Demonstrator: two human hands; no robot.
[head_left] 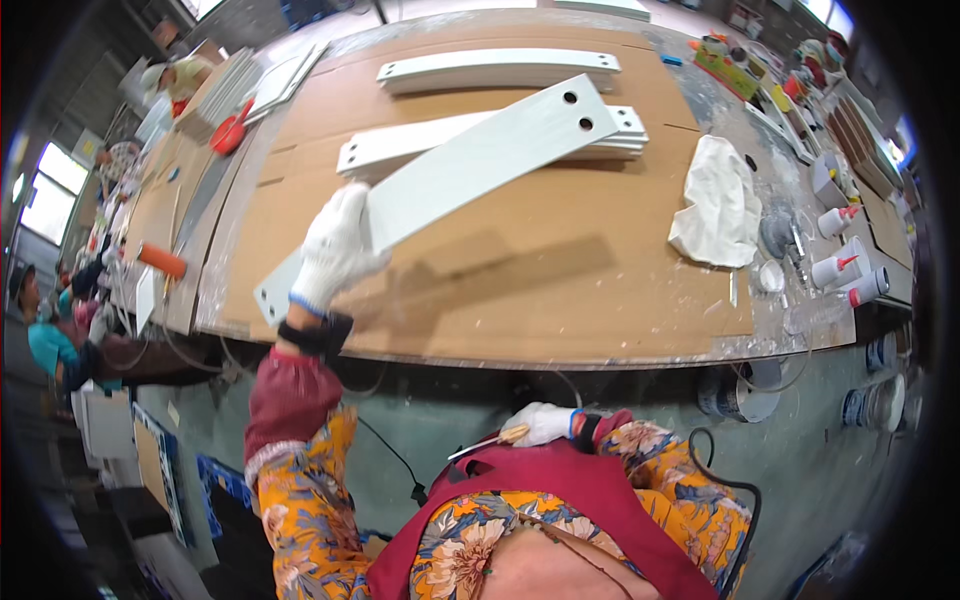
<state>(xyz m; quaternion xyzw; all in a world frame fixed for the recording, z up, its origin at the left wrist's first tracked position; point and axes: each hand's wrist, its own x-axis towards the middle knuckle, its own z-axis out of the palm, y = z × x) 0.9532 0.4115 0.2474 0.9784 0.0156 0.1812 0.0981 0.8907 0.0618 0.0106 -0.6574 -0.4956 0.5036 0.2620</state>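
- Panel [490, 165]: smooth white coat with a faint sheen; the core material cannot be told.
- Stacked panels [500, 66]: the same smooth white finish on top.
- Left glove [340, 245] and right glove [545, 424]: matt white cloth, knitted in look.
- Tool [515, 433]: pale handle, apparently wood; thin shaft, apparently metal.
- Cardboard [480, 310]: matt brown paper board, flecked white.
- Table [715, 115]: dull grey surface, rough with pale smears.
- Wrap [717, 205]: crumpled, thin, white; cloth or plastic, unclear.
- Bottles [832, 270]: smooth whitish plastic.
- Pan [228, 134]: shiny red plastic.
- Apron [470, 520]: plain maroon cloth.
- Sleeves [310, 515]: soft printed cloth.
- Floor [640, 385]: smooth green, slightly glossy.
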